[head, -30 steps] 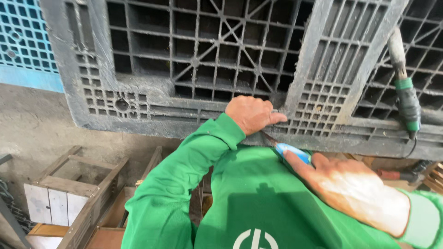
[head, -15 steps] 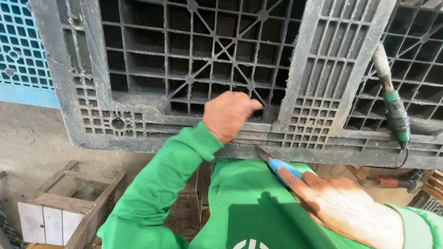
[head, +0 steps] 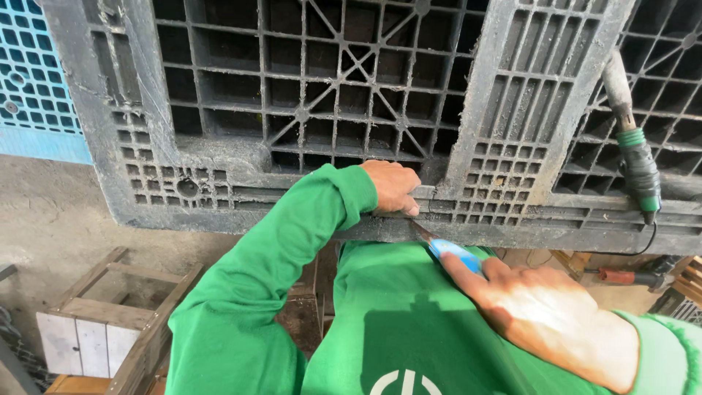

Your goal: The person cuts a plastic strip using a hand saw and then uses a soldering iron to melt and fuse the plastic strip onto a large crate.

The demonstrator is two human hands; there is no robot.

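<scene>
Left hand (head: pixel 393 186) back down on grey pallet (head: pixel 219 183) edge.

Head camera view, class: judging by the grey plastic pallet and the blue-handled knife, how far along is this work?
Done: nothing finished shows; a thin crack is open in the grey plastic pallet's lower rail. In hand: the left hand presses on that rail beside the crack, while the right hand sets the blue-handled knife blade under the edge. Left: the green-gripped tool lies unused on the pallet.
</scene>
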